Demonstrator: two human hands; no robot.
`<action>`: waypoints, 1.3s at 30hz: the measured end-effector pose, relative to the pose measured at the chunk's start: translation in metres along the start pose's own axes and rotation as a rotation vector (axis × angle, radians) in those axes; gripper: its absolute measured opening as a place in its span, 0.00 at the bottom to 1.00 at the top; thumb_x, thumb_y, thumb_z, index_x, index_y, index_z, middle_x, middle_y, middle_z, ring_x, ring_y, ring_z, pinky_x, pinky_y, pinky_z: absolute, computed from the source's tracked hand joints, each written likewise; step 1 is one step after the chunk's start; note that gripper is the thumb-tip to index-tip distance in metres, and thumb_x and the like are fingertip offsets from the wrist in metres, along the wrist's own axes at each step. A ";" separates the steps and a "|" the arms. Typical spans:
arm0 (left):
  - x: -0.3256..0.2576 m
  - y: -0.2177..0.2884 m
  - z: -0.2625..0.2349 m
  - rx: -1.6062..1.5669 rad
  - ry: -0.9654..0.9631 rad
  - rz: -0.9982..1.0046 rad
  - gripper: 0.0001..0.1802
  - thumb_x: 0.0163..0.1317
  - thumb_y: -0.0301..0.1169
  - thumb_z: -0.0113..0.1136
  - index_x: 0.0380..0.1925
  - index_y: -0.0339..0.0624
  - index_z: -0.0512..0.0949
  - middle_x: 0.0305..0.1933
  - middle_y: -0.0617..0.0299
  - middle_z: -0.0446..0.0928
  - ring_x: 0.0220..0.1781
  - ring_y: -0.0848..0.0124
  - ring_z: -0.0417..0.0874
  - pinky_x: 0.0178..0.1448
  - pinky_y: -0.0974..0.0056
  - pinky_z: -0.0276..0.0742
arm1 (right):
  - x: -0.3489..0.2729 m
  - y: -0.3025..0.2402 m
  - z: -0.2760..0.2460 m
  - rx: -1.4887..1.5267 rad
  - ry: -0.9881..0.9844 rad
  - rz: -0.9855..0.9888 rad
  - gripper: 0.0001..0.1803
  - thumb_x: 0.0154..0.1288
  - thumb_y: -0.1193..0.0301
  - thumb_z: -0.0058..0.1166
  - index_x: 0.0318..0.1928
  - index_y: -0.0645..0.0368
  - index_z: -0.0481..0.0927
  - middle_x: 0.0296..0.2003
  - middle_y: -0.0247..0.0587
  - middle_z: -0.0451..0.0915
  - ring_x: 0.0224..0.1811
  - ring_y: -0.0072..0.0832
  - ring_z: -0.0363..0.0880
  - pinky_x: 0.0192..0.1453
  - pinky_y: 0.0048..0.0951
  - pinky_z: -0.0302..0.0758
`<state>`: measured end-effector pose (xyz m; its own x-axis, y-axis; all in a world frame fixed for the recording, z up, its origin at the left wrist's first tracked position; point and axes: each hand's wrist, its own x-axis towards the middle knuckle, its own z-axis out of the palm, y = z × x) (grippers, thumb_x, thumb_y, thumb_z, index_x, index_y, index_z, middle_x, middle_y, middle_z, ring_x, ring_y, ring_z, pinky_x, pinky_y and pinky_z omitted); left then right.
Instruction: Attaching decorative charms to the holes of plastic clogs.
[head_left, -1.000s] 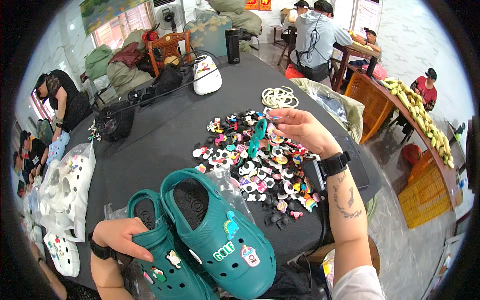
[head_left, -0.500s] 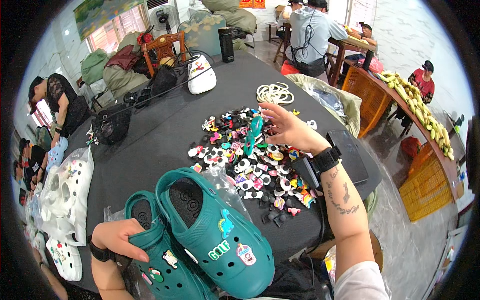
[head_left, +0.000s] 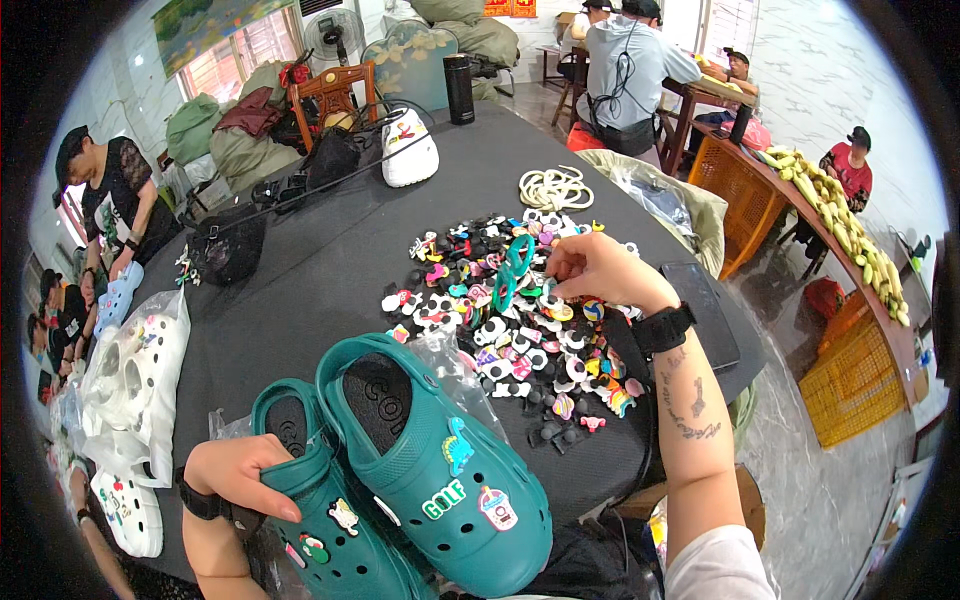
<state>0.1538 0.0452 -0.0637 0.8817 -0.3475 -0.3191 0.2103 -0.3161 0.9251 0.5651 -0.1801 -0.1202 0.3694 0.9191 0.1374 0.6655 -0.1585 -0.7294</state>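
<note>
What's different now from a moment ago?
The right hand, spread before, has curled its fingers inward over the charms; I can't tell whether it holds one. The standing co-worker at left straightened up. The left hand still grips the left teal clog.

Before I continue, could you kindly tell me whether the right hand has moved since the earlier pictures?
Yes: the right hand has curled back lower in view, away from the coiled cream cord, over the shoe charms.

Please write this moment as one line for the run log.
left hand: gripping teal clog | right hand: over charm pile, grasp unclear | second teal clog: beside first
</note>
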 end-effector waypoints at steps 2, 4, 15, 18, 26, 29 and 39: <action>0.000 -0.001 0.000 0.012 -0.011 0.007 0.15 0.59 0.34 0.67 0.30 0.29 0.79 0.27 0.53 0.81 0.27 0.72 0.79 0.31 0.65 0.71 | 0.001 -0.002 0.001 0.043 -0.018 -0.074 0.10 0.48 0.75 0.67 0.32 0.64 0.80 0.26 0.37 0.81 0.28 0.23 0.78 0.36 0.26 0.75; 0.000 -0.002 -0.001 0.031 -0.006 0.020 0.15 0.59 0.34 0.67 0.29 0.30 0.79 0.26 0.53 0.80 0.26 0.72 0.78 0.31 0.65 0.71 | 0.000 -0.006 -0.002 -0.001 -0.006 -0.051 0.10 0.50 0.75 0.67 0.32 0.64 0.79 0.26 0.36 0.81 0.28 0.22 0.78 0.36 0.25 0.75; 0.001 0.000 0.003 0.029 0.017 -0.011 0.16 0.59 0.35 0.67 0.25 0.32 0.77 0.20 0.59 0.75 0.21 0.75 0.71 0.27 0.65 0.67 | -0.005 -0.030 -0.010 0.727 0.078 0.041 0.11 0.65 0.73 0.59 0.46 0.62 0.76 0.39 0.36 0.82 0.40 0.21 0.83 0.46 0.20 0.78; 0.004 0.004 0.003 0.059 0.032 -0.050 0.16 0.60 0.36 0.66 0.25 0.32 0.76 0.19 0.61 0.74 0.22 0.78 0.69 0.26 0.65 0.66 | -0.004 -0.029 -0.010 0.648 0.111 0.045 0.12 0.64 0.73 0.58 0.47 0.63 0.76 0.39 0.38 0.83 0.42 0.22 0.83 0.49 0.22 0.78; 0.003 0.016 0.014 0.068 0.139 -0.207 0.21 0.65 0.44 0.61 0.36 0.30 0.80 0.31 0.67 0.80 0.35 0.82 0.75 0.40 0.70 0.74 | -0.005 -0.015 -0.026 0.931 0.322 -0.143 0.10 0.67 0.74 0.54 0.47 0.60 0.78 0.37 0.35 0.81 0.37 0.20 0.79 0.45 0.20 0.75; 0.004 0.021 0.017 0.117 0.139 -0.191 0.26 0.66 0.49 0.58 0.39 0.31 0.80 0.34 0.64 0.82 0.37 0.79 0.78 0.43 0.69 0.76 | -0.008 -0.036 -0.033 0.914 0.468 -0.045 0.10 0.68 0.75 0.53 0.49 0.60 0.78 0.37 0.34 0.81 0.37 0.19 0.79 0.44 0.19 0.75; 0.000 0.024 0.028 0.209 0.247 -0.143 0.38 0.63 0.63 0.49 0.44 0.34 0.81 0.42 0.54 0.82 0.47 0.66 0.81 0.55 0.62 0.74 | -0.111 -0.185 0.027 0.347 -0.054 0.035 0.07 0.62 0.81 0.57 0.42 0.65 0.79 0.37 0.37 0.82 0.36 0.20 0.80 0.44 0.21 0.77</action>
<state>0.1473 0.0133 -0.0474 0.9305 -0.0707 -0.3594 0.2705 -0.5290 0.8044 0.3833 -0.2436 -0.0180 0.3467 0.9346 0.0794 0.3895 -0.0665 -0.9186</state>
